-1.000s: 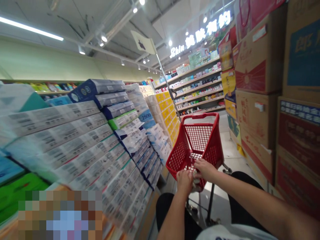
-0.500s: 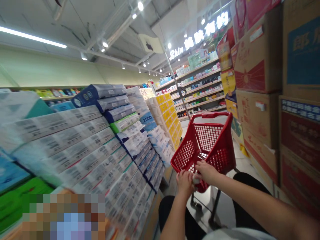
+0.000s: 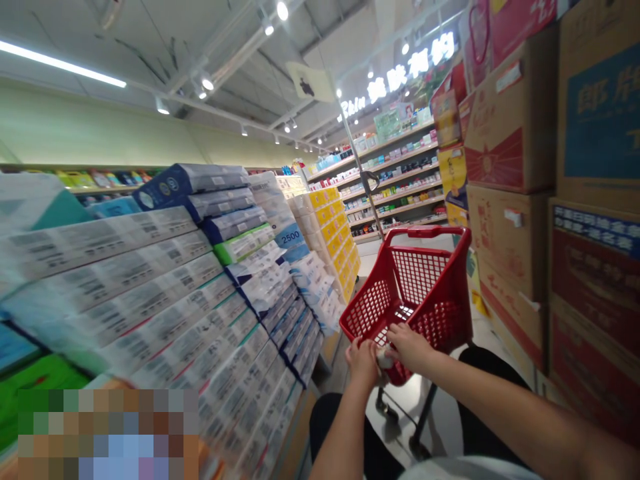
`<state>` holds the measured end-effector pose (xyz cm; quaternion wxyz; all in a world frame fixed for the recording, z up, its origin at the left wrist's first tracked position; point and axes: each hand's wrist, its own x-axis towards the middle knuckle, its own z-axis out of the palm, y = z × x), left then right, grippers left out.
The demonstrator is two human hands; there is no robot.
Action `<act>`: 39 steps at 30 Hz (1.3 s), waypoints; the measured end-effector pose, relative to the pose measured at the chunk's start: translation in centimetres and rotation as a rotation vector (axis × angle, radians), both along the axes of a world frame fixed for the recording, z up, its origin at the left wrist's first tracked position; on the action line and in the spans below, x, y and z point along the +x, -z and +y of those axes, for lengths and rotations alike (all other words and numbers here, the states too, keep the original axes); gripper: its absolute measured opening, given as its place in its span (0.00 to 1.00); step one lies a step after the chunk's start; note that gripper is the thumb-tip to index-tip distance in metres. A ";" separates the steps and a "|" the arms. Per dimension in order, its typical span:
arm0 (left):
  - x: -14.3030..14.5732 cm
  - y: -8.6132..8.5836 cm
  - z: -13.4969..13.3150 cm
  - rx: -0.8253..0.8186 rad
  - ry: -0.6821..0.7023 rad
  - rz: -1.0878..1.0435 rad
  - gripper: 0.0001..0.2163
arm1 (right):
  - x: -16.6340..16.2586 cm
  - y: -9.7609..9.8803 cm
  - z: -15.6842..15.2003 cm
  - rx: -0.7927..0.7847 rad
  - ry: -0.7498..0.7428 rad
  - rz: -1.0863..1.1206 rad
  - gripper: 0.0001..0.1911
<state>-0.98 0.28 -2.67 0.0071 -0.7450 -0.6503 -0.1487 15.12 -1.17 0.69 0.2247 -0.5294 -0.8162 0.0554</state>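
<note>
A red plastic shopping cart (image 3: 420, 277) with a mesh basket stands right in front of me, its far bar raised. Both of my hands meet at its near end, over the rim. My left hand (image 3: 363, 363) is closed, with its fingers curled round a small whitish object (image 3: 384, 359). On the other side, my right hand (image 3: 407, 347) has bent fingers pressed to the same object. What kind of object it is cannot be made out, and the hands partly cover it. Whether the fingers also touch the cart rim is unclear.
Stacked paper packs (image 3: 150, 287) line the left, with yellow-and-white packs (image 3: 327, 227) beyond. Cardboard cartons (image 3: 505, 220) are piled on the right. Shelves of small goods (image 3: 395, 173) stand at the back. A pole (image 3: 361, 167) carrying a sign rises behind the cart. My knees flank the cart.
The view has shifted slightly, so the stacks and cartons sit a little further left. My hands have moved slightly left and stay together at the cart's near end.
</note>
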 end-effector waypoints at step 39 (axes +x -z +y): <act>-0.6 1.9 0.5 0.037 0.145 -0.381 0.17 | -0.7 0.4 -0.3 0.067 0.014 -0.024 0.09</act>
